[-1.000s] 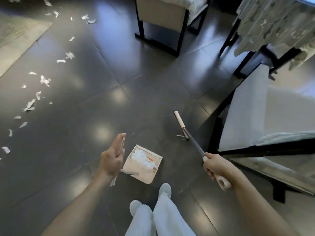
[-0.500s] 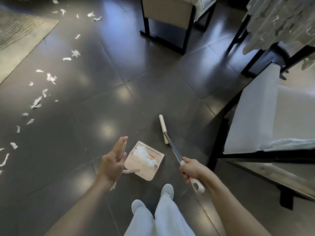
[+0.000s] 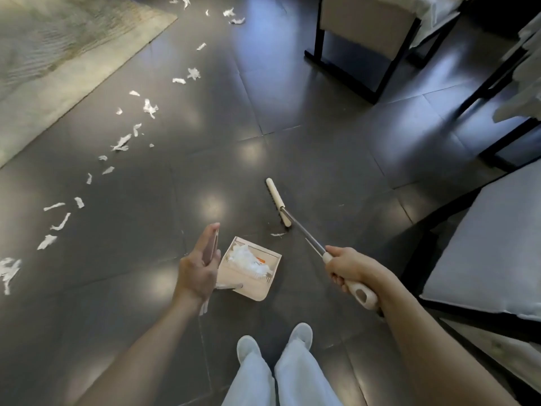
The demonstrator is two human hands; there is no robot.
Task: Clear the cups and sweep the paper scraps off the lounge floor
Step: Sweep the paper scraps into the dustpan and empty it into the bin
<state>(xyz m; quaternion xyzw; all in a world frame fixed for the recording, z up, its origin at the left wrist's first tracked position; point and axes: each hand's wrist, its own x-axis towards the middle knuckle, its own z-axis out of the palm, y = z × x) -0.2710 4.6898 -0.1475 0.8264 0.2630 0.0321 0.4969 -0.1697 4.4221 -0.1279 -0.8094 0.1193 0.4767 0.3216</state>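
You stood on the dark tiled lounge floor [image 3: 292, 83], a tool in each hand. Your left hand [image 3: 202, 268] held the upright handle of the beige dustpan [image 3: 248, 285] — its fingers [image 3: 209, 241] lay nearly straight and pressed together along the handle, pinching it against the thumb. The pan sat flat on the tiles just ahead of your white slippers [image 3: 303, 332], with a heap of white paper scraps [image 3: 246, 257] and one orange bit inside it.

Your right hand [image 3: 345, 266] was wrapped around the pale grip of the broom [image 3: 277, 200], its fingers curled tight under it. The metal shaft ran forward and left to the brush head, which rested on the floor just beyond the pan's far right corner. A single sliver of paper [image 3: 277, 234] lay between brush head and pan, touching neither.

More torn scraps [image 3: 150, 106] trailed across the tiles well to your left — from the near left edge of the view up past the long side of the pale rug [image 3: 58, 54]. A cushioned chair [image 3: 483, 244] with a black frame stood close on your right, and a black-legged stool [image 3: 366, 24] stood farther ahead.
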